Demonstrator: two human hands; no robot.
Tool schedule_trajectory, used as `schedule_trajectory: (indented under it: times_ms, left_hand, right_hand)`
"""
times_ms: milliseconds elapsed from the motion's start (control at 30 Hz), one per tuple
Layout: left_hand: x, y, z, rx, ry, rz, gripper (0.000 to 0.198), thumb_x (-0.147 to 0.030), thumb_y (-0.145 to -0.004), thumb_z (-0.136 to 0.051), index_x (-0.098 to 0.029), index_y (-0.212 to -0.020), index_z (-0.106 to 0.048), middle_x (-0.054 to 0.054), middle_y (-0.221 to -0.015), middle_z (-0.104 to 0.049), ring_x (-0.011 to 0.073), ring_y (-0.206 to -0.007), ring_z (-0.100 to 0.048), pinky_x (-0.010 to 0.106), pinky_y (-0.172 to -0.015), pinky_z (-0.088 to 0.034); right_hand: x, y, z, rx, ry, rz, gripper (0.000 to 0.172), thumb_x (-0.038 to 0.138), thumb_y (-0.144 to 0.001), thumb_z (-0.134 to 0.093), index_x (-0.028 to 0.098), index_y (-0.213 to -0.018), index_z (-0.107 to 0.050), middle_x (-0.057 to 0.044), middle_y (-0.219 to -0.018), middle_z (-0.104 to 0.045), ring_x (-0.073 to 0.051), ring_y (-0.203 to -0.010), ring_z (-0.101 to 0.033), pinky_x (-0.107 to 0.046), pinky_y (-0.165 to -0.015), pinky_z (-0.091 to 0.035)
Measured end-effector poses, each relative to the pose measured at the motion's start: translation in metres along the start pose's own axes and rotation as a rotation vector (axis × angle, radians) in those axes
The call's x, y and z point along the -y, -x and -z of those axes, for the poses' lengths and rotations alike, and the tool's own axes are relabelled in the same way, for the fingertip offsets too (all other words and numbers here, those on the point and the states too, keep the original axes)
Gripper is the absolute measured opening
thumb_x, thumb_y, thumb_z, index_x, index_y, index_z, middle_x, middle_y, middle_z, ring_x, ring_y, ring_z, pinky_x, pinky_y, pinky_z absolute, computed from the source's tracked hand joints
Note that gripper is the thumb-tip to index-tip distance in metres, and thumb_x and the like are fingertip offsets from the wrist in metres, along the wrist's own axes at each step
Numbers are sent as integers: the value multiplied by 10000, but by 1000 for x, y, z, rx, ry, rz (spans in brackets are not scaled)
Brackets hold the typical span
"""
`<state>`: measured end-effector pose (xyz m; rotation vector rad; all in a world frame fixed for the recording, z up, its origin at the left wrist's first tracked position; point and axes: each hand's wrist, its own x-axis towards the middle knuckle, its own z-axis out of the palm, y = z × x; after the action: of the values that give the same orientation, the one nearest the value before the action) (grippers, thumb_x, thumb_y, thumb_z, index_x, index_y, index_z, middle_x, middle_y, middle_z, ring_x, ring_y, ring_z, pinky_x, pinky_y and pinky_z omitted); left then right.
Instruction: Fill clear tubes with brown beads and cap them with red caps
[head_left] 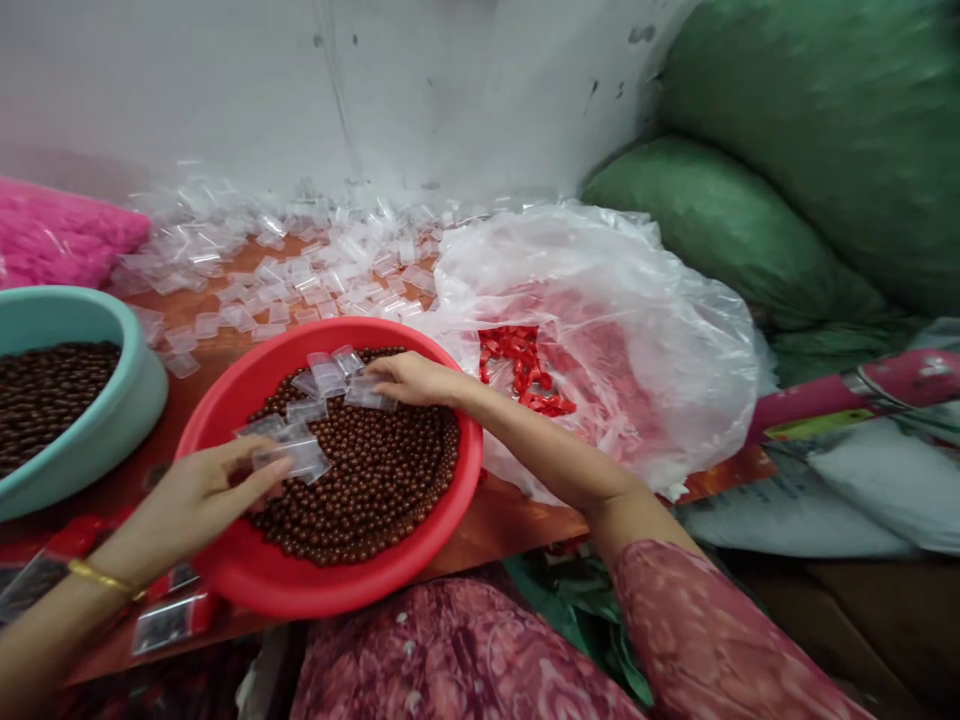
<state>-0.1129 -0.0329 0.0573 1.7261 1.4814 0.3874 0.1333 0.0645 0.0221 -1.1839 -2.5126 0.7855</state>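
Observation:
A red basin (442, 520) full of small brown beads (375, 480) sits in front of me on the table. Several small clear plastic bags (326, 375) lie on top of the beads. My left hand (199, 500) reaches over the basin's left rim and pinches one clear small bag (296, 457) between thumb and fingers. My right hand (416, 380) stretches across the basin's far side, its fingers closed on another clear small bag (369, 395).
A teal basin (112, 400) of dark beads stands at the left. Many empty clear bags (300, 270) are scattered along the wall. A large clear plastic sack (622, 330) with red pieces (525, 365) lies to the right. Green sacks (750, 200) are stacked at the far right.

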Motion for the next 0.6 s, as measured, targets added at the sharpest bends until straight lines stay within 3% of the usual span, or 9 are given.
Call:
schedule_trajectory:
  times_ms: [67, 133, 267, 367, 500, 600]
  left_hand:
    - [-4, -2, -11, 38, 81, 18, 480, -612, -671, -557, -167, -835, -634, 30, -698, -636, 161, -598, -553, 246, -550, -457]
    - [-12, -8, -26, 50, 173, 34, 467, -601, -692, -542, -152, -793, -620, 29, -675, -622, 130, -554, -527, 228, -526, -439]
    - [-21, -20, -47, 170, 384, 70, 449, -574, -706, -548, -134, -785, -581, 44, -720, -633, 100, -552, -536, 205, -526, -430]
    - [-22, -23, -56, 287, 463, 94, 433, -551, -710, -552, -142, -851, -534, 53, -786, -648, 99, -568, -562, 207, -532, -440]
    - [-22, -27, -67, 259, 292, 18, 370, -505, -733, -511, -146, -824, -515, 25, -738, -609, 104, -552, -541, 225, -532, -440]
    - [-25, -35, -68, 231, 76, -46, 322, -459, -776, -435, -151, -782, -529, 10, -683, -580, 120, -549, -523, 240, -537, -420]
  right_hand:
    - [6, -3, -2, -195, -45, 19, 396, 197, -813, -567, 115, -1198, -522, -126, -1229, -550, -181, -1086, -519, -280, -902, -392]
    - [16, 2, -4, -301, -143, 33, 382, 252, -859, -498, 131, -1221, -502, -113, -1232, -549, -167, -1076, -523, -281, -913, -392]
    - [27, 29, -8, -151, -338, 47, 301, 295, -901, -402, 127, -1052, -602, -43, -958, -651, -126, -838, -579, -240, -780, -429]
    - [31, 49, -15, -34, -349, -5, 268, 253, -890, -411, 112, -893, -638, -7, -719, -624, -101, -644, -543, -207, -635, -405]
    - [43, 57, -27, -102, -205, -147, 275, 192, -875, -394, 129, -752, -631, -12, -650, -603, -98, -584, -511, -203, -576, -360]
    - [47, 58, -27, -146, -70, -188, 253, 161, -859, -401, 137, -783, -642, -38, -713, -645, -118, -631, -552, -218, -618, -387]
